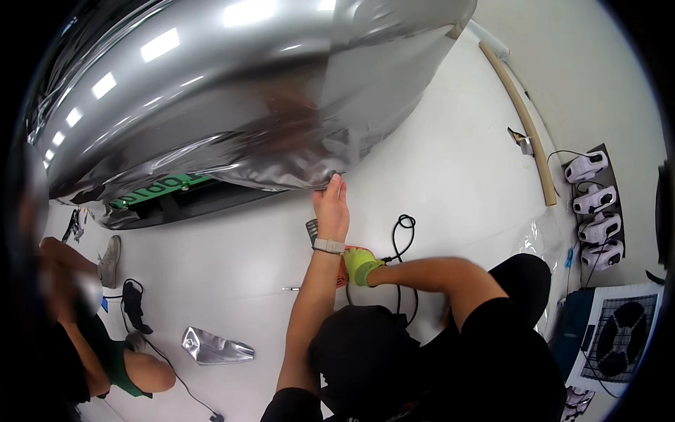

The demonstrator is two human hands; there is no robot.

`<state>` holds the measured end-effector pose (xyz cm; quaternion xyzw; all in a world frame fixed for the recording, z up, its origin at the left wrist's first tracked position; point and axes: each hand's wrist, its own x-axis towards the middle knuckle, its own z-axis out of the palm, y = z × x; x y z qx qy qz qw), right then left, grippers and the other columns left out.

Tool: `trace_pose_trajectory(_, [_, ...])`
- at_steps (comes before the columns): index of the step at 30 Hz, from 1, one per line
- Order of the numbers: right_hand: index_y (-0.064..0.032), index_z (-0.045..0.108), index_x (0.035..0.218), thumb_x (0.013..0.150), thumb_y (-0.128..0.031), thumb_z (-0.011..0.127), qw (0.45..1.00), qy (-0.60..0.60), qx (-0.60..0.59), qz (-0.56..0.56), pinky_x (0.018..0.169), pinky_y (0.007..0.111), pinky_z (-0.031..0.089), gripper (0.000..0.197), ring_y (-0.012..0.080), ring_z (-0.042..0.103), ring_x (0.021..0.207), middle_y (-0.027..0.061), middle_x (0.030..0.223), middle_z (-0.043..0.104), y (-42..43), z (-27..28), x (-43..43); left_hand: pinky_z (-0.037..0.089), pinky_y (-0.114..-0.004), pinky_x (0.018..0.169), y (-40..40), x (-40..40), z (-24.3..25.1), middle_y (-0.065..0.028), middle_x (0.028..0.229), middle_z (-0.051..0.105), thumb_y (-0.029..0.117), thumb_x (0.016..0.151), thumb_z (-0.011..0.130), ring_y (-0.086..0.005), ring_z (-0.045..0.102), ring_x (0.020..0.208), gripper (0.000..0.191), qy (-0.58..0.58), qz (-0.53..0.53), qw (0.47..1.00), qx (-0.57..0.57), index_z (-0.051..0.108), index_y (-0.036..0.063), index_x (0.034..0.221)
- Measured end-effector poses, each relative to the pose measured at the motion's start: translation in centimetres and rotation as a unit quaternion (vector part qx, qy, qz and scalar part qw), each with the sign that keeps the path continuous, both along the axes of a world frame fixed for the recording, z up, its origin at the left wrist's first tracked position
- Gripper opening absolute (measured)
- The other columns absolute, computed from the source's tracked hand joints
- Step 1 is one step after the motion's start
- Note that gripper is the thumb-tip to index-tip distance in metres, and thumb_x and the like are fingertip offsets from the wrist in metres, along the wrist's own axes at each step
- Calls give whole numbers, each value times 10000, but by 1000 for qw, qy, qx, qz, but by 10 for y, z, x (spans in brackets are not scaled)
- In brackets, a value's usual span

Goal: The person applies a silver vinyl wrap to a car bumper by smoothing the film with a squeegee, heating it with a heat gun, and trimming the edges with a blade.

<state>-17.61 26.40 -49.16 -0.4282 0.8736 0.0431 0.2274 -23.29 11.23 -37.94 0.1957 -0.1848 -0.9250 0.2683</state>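
Note:
Glossy silver film (285, 169) covers a car bumper (211, 100), wrinkled along its lower edge. My bare left hand (332, 203), with a light watch strap (329, 245) on the wrist, pinches the loose film edge near the bumper's lower right. Below it, my right hand (364, 265) wears a yellow-green glove and grips a red power tool (341, 277), probably a heat gun. My left forearm hides much of that tool. A dark slotted part (312, 229) shows left of my wrist. The tool's black cord (403, 237) loops on the floor.
A crouching co-worker's knee (150, 372) and shoe (109, 262) are at left. On the floor lie a silver film scrap (216, 347), a small knife-like tool (290, 288) and a black cable (174, 369). A cardboard tube (522, 121) and several white devices (598, 198) line the right.

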Motion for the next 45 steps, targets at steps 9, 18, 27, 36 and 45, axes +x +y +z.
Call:
trace_pose_trajectory(9, [-42,708,1142,734,-336,804,937,-272,204,76,823,383,542,512,261,693,936,131,1054,730,37,120,-152,450,-261,880,17,-20,12,3,1059,668,127,923,794,-90,573,957,221,-150,128,967,-162,674,34,1084])
trace_pose_trajectory(18, [-14,648,1191,839,-117,782,739,-629,-70,-229,766,338,524,390,152,630,898,49,997,668,164,109,-261,434,-364,979,9,-30,17,-14,1157,650,235,977,737,-145,567,1095,276,-138,86,985,-55,639,75,1180])
trace_pose_trajectory(27, [11,569,1258,908,-197,722,662,-693,-52,-282,768,367,529,436,186,583,979,87,1068,598,179,123,-308,462,-354,945,12,-12,-9,5,1151,665,262,1030,660,-128,571,1070,206,-131,87,986,-50,649,131,1189])
trace_pose_trajectory(36, [22,569,1243,885,-156,738,681,-638,-125,-337,738,383,546,434,229,635,889,113,1035,627,195,109,-316,425,-358,1032,47,-82,19,3,1181,666,158,983,716,-142,585,1137,263,-69,292,954,28,620,112,1223])
trace_pose_trajectory(45, [50,606,1242,894,-160,714,756,-574,-158,-272,875,383,537,420,217,651,977,130,1120,674,205,104,-332,496,-279,872,36,-84,25,-14,1047,663,-64,866,748,-118,632,971,279,-15,257,966,-20,637,57,1091])
